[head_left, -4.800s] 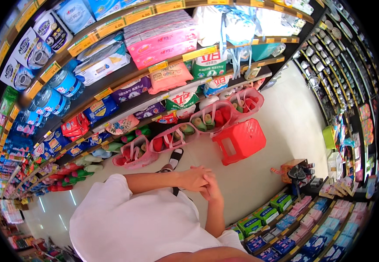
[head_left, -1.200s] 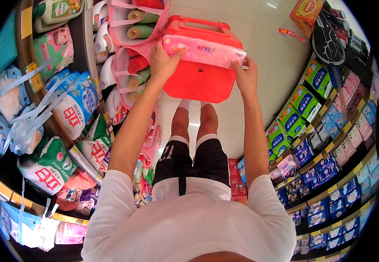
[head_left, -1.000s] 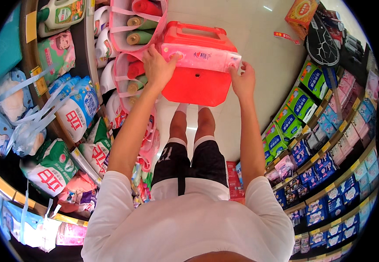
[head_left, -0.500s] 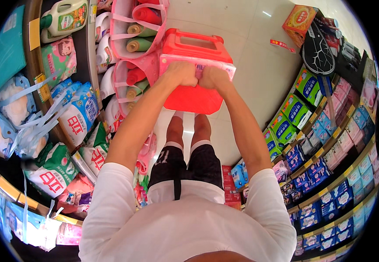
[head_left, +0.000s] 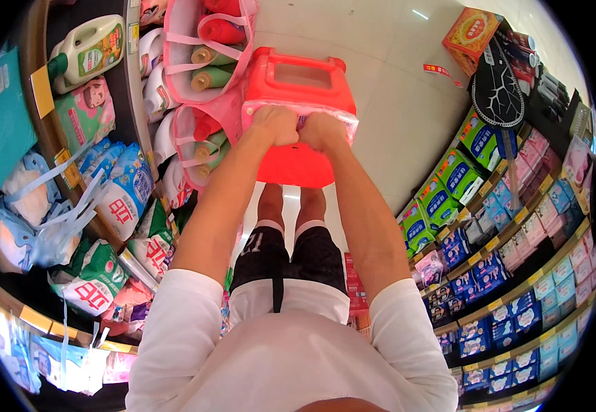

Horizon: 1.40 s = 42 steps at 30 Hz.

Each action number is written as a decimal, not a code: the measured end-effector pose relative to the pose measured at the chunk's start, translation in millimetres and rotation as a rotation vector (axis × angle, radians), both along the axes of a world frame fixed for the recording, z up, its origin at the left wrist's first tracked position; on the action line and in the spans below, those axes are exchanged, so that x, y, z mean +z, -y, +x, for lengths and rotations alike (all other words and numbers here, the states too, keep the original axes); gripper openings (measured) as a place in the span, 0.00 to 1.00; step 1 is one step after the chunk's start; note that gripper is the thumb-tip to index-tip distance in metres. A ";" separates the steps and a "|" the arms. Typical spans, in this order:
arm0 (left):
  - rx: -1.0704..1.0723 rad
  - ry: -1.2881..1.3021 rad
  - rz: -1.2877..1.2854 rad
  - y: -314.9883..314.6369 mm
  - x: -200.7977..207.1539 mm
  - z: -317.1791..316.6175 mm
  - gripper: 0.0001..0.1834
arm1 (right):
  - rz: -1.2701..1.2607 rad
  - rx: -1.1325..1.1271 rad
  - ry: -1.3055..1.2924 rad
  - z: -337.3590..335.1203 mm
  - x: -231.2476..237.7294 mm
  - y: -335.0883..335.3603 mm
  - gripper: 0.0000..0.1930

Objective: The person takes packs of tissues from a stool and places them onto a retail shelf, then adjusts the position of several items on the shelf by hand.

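Note:
A bright red plastic box [head_left: 296, 169] is held out before me, above the floor near my legs. Its top has a raised rim round a rectangular panel, and a pink-and-white printed band runs along the near upper edge. My left hand [head_left: 275, 126] is closed in a fist at the middle of that band. Close beside it, my right hand [head_left: 322, 130] is closed at the same edge. Both arms reach forward; the curled fingertips are hidden. Just left of the box, clear pink-trimmed bags [head_left: 208, 127] contain red and green bottles.
Shelves at left carry detergent bags [head_left: 120, 199] and a cream jug [head_left: 92, 51]. Curving shelves at right bear green packs [head_left: 459, 175] and blue packs [head_left: 511, 323]. An orange carton [head_left: 471, 38] stands at the far right. Pale tiled floor [head_left: 380, 89] lies between.
The red box and both hands have shifted slightly left and a little closer to me. Both hands keep the same hold. The shelves appear shifted slightly in the view.

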<state>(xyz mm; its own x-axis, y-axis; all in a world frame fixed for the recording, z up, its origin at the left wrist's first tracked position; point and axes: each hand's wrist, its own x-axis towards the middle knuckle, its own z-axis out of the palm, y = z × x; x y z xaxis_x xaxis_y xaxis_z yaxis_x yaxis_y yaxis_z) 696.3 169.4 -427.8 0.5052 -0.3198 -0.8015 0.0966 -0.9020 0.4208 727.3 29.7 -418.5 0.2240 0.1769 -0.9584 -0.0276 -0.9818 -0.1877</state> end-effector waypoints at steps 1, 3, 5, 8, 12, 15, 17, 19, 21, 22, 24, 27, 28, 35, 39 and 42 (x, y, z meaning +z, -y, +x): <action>-0.010 0.000 0.009 0.0 -1.0 0.8 0.15 | -0.001 0.008 0.013 -0.3 0.9 -0.3 0.18; -0.055 0.005 0.016 1.3 0.2 1.4 0.14 | -0.017 0.011 0.027 -1.1 0.8 -0.3 0.17; -0.091 -0.017 0.033 2.2 1.3 3.2 0.15 | -0.039 0.007 0.037 -1.5 -0.4 -2.0 0.17; -0.120 -0.066 0.064 3.5 4.7 6.8 0.16 | -0.055 0.024 0.023 2.1 2.7 -3.5 0.17; -0.121 -0.063 0.072 4.5 5.5 7.4 0.16 | -0.053 -0.006 0.015 0.1 -0.8 -2.3 0.17; -0.110 -0.079 0.081 4.8 4.9 7.8 0.16 | -0.063 -0.007 0.027 -2.1 -3.9 -2.1 0.16; -0.114 -0.082 0.083 4.7 5.2 7.6 0.16 | -0.060 0.000 0.054 -3.5 -1.9 -2.7 0.16; -0.133 -0.068 0.078 3.7 4.1 6.5 0.16 | -0.051 -0.007 0.066 -2.3 2.0 -4.4 0.15; -0.126 -0.066 0.082 4.5 6.6 8.2 0.16 | -0.033 -0.016 0.108 -2.9 0.9 -2.9 0.14; -0.122 -0.065 0.084 5.0 7.3 8.4 0.15 | -0.017 -0.019 0.141 -7.3 -3.2 -0.9 0.15; -0.099 -0.011 0.033 2.6 1.8 2.6 0.14 | -0.009 -0.025 0.150 -8.2 -4.7 -0.6 0.15; -0.069 0.016 0.015 1.3 -1.4 -1.4 0.14 | -0.023 -0.014 0.123 -8.6 -6.8 -0.8 0.15; -0.060 0.016 0.018 1.6 -1.9 -2.0 0.14 | -0.022 0.000 0.145 -10.2 -8.0 -0.7 0.15; -0.103 -0.041 0.065 3.2 2.8 3.1 0.14 | -0.035 -0.005 0.121 -7.0 -3.5 -3.2 0.15; -0.107 -0.043 0.061 3.4 2.0 2.8 0.15 | -0.023 -0.005 0.145 -6.0 -1.0 -3.0 0.15; -0.113 -0.045 0.065 3.8 3.1 3.4 0.15 | -0.024 -0.003 0.148 -7.3 -2.9 -2.0 0.16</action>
<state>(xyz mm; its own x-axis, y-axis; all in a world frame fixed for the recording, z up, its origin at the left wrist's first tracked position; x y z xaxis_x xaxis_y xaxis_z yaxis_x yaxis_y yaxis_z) 699.7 165.6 -424.8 0.4318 -0.3192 -0.8436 0.0105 -0.9334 0.3586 720.0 31.7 -421.4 0.3633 0.1536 -0.9189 -0.0044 -0.9860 -0.1666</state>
